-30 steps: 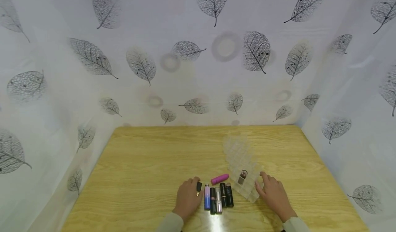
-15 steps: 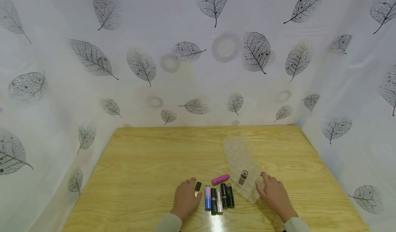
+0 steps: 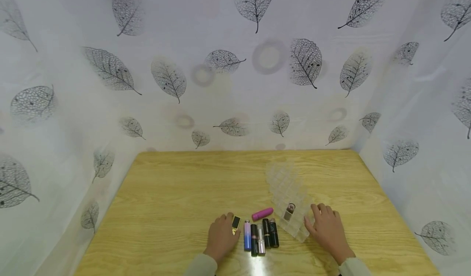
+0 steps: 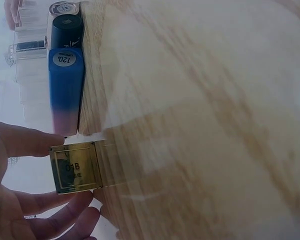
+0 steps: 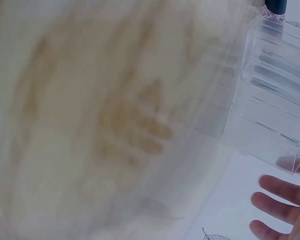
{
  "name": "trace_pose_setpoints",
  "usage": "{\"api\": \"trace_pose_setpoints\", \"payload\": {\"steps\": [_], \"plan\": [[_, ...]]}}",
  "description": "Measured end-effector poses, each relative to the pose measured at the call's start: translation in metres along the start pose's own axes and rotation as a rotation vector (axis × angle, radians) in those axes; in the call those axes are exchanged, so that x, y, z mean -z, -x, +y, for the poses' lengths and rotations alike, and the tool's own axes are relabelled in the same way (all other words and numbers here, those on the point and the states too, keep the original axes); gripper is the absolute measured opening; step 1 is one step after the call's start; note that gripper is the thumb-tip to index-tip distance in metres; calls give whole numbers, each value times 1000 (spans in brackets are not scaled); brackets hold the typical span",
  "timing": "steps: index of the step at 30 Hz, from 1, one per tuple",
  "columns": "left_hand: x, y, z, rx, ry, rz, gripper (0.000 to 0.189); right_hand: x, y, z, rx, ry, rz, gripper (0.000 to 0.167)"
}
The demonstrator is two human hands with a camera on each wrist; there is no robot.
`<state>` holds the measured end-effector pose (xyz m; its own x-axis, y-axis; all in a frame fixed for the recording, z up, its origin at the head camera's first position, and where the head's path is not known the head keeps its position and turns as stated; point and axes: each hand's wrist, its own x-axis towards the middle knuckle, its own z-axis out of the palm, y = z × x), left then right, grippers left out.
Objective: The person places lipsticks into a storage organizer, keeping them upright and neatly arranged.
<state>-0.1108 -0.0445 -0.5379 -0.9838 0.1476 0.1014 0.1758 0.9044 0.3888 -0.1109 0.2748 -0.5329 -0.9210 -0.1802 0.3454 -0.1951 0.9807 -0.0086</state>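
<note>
My left hand (image 3: 229, 220) pinches a small square gold-and-black lipstick (image 3: 236, 224) between thumb and fingers, just left of a row of upright lipsticks (image 3: 260, 236). The left wrist view shows its gold base (image 4: 76, 168) in my fingers (image 4: 25, 142), beside a blue-to-pink lipstick (image 4: 65, 90). My right hand (image 3: 319, 215) lies flat on the table with straight fingers (image 5: 280, 197) at the near right edge of a clear compartment organizer (image 3: 288, 194). One dark lipstick (image 3: 289, 211) stands in a near compartment.
A magenta tube (image 3: 262, 214) lies on its side behind the row. The wooden table (image 3: 176, 198) is walled by a white leaf-print curtain (image 3: 220, 84) at the back and both sides. The organizer (image 5: 275, 95) stretches towards the back.
The left hand has turned slightly, so more of the gold lipstick shows. The right hand's fingers have crept a little forward along the organizer's edge.
</note>
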Motion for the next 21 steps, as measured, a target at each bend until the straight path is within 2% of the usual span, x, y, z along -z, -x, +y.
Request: {"api": "trace_pose_setpoints", "payload": {"steps": [6, 13, 21], "plan": [[0, 1, 1, 13, 14, 7, 44, 0, -3, 2, 45, -8, 62, 40], [-2, 2, 1, 19, -4, 30, 35, -3, -1, 5, 50, 10, 53, 33], [0, 1, 1, 31, -23, 11, 30, -4, -3, 4, 64, 20, 40, 32]]}}
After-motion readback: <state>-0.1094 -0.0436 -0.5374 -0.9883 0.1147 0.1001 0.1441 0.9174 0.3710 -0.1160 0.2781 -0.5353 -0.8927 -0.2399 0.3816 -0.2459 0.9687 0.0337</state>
